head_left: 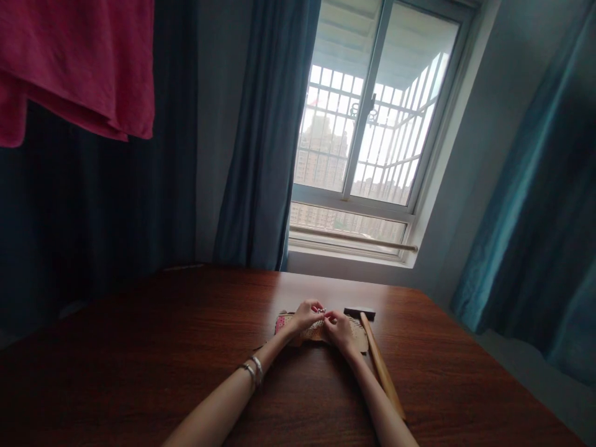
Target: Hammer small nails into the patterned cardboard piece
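My left hand (307, 315) and my right hand (338, 329) come together near the far part of the table, fingers pinched. Between the fingertips is a small dark-and-light speckled thing (321, 310), too small to name. Both hands are over a flat tan sheet, perhaps cardboard (359, 340), marked with rows of dark dots. A pinkish-red patch (280, 323) shows at its left end, and the hands cover much of its middle. Just right of my right hand lies a hammer (379, 360), its dark head away from me and its wooden handle slanting toward me.
The reddish-brown wooden table (186, 360) spreads around the hands. Behind it stands a barred window (363, 124) with a blue curtain (261, 155) to its left and another curtain (516, 205) at right. A pink cloth (84, 62) hangs at upper left.
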### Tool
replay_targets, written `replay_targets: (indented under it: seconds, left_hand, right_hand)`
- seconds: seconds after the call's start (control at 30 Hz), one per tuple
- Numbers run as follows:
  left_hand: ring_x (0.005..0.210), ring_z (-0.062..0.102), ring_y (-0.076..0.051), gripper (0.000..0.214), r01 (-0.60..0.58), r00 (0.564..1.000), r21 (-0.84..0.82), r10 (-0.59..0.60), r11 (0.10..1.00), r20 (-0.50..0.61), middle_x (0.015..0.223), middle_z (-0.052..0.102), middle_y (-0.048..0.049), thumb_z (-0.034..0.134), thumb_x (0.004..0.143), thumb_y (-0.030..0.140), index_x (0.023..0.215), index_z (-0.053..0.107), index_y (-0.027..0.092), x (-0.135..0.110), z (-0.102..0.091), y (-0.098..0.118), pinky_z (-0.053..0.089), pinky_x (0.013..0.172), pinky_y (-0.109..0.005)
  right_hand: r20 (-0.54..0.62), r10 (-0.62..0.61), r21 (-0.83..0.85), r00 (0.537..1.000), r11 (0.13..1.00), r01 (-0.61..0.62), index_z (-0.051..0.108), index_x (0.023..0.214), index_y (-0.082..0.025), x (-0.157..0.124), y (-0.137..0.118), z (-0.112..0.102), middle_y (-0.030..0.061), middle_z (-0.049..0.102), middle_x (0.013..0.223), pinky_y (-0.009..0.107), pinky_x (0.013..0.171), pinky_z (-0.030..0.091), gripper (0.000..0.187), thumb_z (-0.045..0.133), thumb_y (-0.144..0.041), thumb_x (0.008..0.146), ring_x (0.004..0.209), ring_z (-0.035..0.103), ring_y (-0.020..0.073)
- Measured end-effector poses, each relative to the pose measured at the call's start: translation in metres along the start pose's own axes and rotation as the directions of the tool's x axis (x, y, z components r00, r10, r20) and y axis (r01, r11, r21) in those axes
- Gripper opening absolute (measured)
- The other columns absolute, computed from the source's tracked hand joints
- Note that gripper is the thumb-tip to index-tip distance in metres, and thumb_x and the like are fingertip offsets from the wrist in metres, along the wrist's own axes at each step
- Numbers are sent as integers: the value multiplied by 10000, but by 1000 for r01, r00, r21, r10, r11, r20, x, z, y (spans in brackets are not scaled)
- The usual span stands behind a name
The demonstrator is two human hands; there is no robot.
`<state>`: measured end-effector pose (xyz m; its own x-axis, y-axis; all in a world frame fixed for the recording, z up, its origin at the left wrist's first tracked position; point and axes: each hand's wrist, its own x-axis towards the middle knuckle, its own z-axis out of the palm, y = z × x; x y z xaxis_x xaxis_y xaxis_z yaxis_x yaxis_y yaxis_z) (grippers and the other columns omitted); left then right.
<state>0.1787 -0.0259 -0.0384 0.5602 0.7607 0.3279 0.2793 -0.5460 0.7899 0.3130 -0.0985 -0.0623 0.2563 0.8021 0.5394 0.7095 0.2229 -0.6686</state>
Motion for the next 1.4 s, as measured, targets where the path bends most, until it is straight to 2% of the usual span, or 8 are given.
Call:
replay_targets:
  seconds: [0.33, 0.5, 0.67, 0.83, 1.0, 1.23, 1.33, 1.4]
  left_hand:
    - [775, 610, -195, 349, -55, 997, -51, 57, 997, 47, 808, 680, -86, 595, 682, 417, 812, 679, 104, 2, 3, -6, 458, 694, -261]
    - [760, 615, -185, 271, -55, 998, -55, 58, 997, 39, 796, 687, -82, 595, 664, 305, 814, 688, 99, 2, 3, -8, 459, 695, -250]
    - [747, 618, -180, 226, -42, 999, -36, 43, 998, 30, 787, 689, -81, 583, 653, 251, 790, 696, 112, 1, 3, -10, 459, 672, -243]
    - [734, 618, -178, 222, -46, 998, -57, 47, 997, 31, 772, 688, -76, 577, 653, 247, 785, 695, 112, 2, 4, -13, 459, 657, -241]
    - [742, 618, -182, 228, -36, 999, -65, 38, 997, 31, 778, 689, -83, 587, 655, 252, 790, 698, 106, 1, 3, -12, 456, 664, -240]
    - [757, 620, -191, 244, -28, 999, -58, 30, 998, 34, 793, 691, -89, 591, 658, 264, 801, 699, 98, 1, 3, -11, 450, 671, -245]
    - [751, 620, -183, 239, -25, 999, -53, 27, 998, 35, 794, 692, -80, 594, 661, 274, 801, 701, 112, 2, 3, -14, 450, 670, -238]
    - [744, 620, -176, 231, -28, 999, -48, 30, 998, 37, 789, 692, -74, 595, 663, 275, 799, 703, 123, 3, 4, -16, 449, 664, -230]
  right_hand:
    - [47, -7, -31, 999, 999, 8, 689, 711, -197, -3, -10, -2, 31, 656, 723, 245, 662, 440, 158, 533, -212, 724, 675, 593, 157]
    - [45, 20, -193, 999, 981, -11, 680, 834, -162, -1, -20, -34, 83, 657, 835, 259, 723, 443, 202, 504, -179, 736, 765, 605, 189]
    - [-30, 172, -650, 985, 745, -150, 623, 1014, -145, -16, -20, -87, 146, 611, 962, 301, 781, 410, 291, 446, -146, 783, 923, 568, 240]
    - [1, 408, -795, 913, 554, -247, 592, 1035, -143, -44, -18, -110, 160, 591, 970, 319, 706, 428, 288, 439, -244, 813, 891, 597, 261]
    - [88, 536, -777, 840, 565, -279, 596, 991, -128, -51, -16, -111, 176, 590, 975, 344, 710, 434, 282, 418, -259, 816, 883, 616, 270]
    - [52, 503, -668, 863, 659, -344, 578, 928, -127, -47, -11, -111, 160, 585, 916, 314, 671, 433, 281, 339, -246, 842, 794, 615, 233]
    - [31, 479, -398, 877, 811, -429, 558, 778, -158, -38, -17, -112, 94, 588, 764, 261, 563, 425, 214, 389, -284, 814, 688, 589, 189]
    - [67, 526, -87, 848, 850, -520, 524, 716, -173, -32, -25, -116, 39, 552, 653, 220, 437, 374, 191, 410, -307, 791, 546, 534, 140]
